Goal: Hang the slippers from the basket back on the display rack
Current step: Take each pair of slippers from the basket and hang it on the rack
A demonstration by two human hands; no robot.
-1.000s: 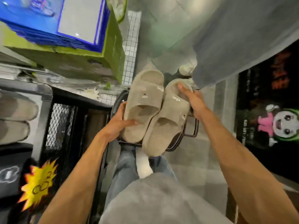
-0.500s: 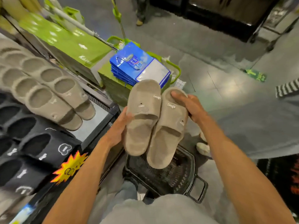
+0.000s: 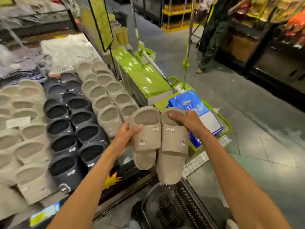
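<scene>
I hold a pair of beige slippers side by side, toes up. My left hand [image 3: 125,138] grips the left slipper [image 3: 146,142] at its strap edge, thumb inside the opening. My right hand [image 3: 188,120] grips the toe end of the right slipper [image 3: 173,151], fingers curled into its opening. Both hang above the black basket [image 3: 173,207] on the floor. The display rack [image 3: 130,176] to the left carries rows of beige slippers [image 3: 107,103] and black slippers [image 3: 74,123]; the held pair is just right of the nearest beige row.
Green boxes [image 3: 142,76] and a stack of blue packs [image 3: 198,109] in a green crate stand behind the slippers. Mop handles [image 3: 188,47] rise from there. A person [image 3: 212,35] stands in the far aisle. Shelving lines the right side; grey tiled floor lies between.
My view has swung up from the basket to the rack. Both hands have lifted the slipper pair higher and toward the beige row; the grips are unchanged.
</scene>
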